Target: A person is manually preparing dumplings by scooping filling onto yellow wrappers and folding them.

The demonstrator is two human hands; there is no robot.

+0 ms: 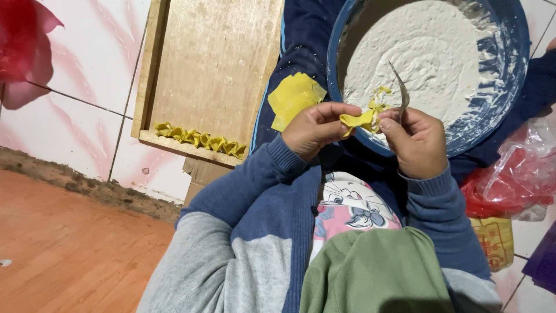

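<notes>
Yellow wrapper [358, 120]: pinched between our left hand [315, 128] and right hand [418, 141], which also grips a spoon [401, 94]. Blue bowl [515, 69]: white filling. Wooden tray [215, 58]: row of folded dumplings [200, 139]. Wrapper stack [294, 97] just beside left hand.

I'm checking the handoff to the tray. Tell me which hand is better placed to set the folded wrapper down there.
Left, probably. The left hand pinches the wrapper and lies nearer the tray. The right hand also grips a spoon and sits on the far side.
</notes>
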